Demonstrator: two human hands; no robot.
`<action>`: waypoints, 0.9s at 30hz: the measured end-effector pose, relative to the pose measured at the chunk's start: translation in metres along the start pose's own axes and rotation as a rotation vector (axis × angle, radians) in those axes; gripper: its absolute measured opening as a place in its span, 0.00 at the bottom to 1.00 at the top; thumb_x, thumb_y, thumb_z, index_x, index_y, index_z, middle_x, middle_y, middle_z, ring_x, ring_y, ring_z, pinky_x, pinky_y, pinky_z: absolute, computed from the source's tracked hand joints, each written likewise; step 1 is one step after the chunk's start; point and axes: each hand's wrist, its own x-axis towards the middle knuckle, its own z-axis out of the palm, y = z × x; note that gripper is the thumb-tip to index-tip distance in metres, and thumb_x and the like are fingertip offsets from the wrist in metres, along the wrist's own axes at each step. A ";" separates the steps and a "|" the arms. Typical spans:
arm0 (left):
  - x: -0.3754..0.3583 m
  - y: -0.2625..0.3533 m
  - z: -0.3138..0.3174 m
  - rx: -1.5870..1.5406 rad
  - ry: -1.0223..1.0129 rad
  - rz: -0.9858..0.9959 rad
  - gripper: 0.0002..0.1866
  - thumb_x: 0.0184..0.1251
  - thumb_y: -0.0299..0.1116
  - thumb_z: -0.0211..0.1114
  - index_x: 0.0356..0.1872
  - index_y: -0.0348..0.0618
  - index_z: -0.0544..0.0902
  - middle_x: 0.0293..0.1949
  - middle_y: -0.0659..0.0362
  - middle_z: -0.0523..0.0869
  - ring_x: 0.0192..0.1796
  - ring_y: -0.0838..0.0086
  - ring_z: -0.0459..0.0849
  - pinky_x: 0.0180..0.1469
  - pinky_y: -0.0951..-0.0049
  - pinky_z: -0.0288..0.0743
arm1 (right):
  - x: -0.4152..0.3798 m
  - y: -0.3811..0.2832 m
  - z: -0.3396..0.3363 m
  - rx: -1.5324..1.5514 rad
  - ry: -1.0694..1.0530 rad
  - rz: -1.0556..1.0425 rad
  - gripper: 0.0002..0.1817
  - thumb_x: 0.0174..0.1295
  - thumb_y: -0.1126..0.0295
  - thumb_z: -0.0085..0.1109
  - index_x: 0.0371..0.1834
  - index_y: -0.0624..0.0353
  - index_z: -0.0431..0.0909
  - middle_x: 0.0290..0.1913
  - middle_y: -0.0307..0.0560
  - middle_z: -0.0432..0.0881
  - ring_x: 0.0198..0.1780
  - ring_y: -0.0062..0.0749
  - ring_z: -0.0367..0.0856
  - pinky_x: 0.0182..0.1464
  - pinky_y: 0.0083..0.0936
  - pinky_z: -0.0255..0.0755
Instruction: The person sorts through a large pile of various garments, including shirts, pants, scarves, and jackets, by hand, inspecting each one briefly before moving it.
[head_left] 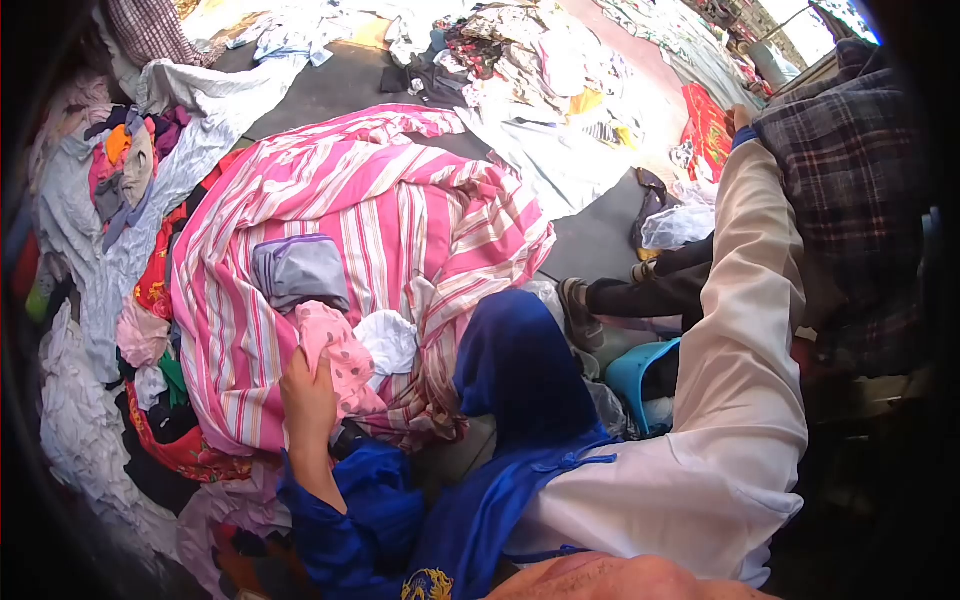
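Note:
My left hand (308,395) is closed on a pink polka-dot cloth (345,358), with its fingers partly behind the fabric. Under and around it spreads a pink-and-white striped sheet (355,225), draped over a bulky mound. A folded grey cloth with a purple edge (298,272) rests on the sheet just above the held cloth. To the right of the polka-dot cloth lies a crumpled white cloth (388,345). At the end of my outstretched right arm, my right hand (739,120) is far off near a red patterned cloth (708,130); its fingers are too small to read.
A light blue plastic container (632,385) stands beside my knee. Heaped clothes (125,165) line the left side, and more garments (545,60) spread across the far floor. Dark plaid fabric (850,170) is close on the right. A shoe (580,315) shows near the sheet's edge.

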 end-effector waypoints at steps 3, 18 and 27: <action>-0.001 -0.003 0.001 -0.016 0.006 -0.021 0.15 0.73 0.35 0.60 0.47 0.31 0.81 0.38 0.35 0.85 0.43 0.37 0.82 0.43 0.49 0.74 | -0.032 -0.024 0.023 -0.106 0.199 -0.044 0.03 0.63 0.67 0.53 0.36 0.52 0.74 0.25 0.38 0.77 0.21 0.23 0.74 0.15 0.27 0.60; 0.004 0.000 0.003 -1.139 0.073 -0.267 0.23 0.80 0.39 0.54 0.68 0.34 0.69 0.63 0.50 0.78 0.61 0.63 0.81 0.62 0.64 0.75 | -0.616 0.053 0.310 -0.547 -1.958 -0.661 0.42 0.60 0.52 0.69 0.73 0.60 0.63 0.55 0.58 0.84 0.54 0.46 0.85 0.56 0.36 0.77; 0.000 -0.003 -0.030 -1.292 0.117 -0.180 0.27 0.80 0.40 0.53 0.72 0.38 0.64 0.67 0.49 0.74 0.67 0.60 0.75 0.68 0.58 0.70 | -0.715 0.063 0.390 0.285 -1.611 0.034 0.35 0.55 0.55 0.78 0.58 0.65 0.73 0.40 0.48 0.84 0.35 0.24 0.82 0.36 0.24 0.75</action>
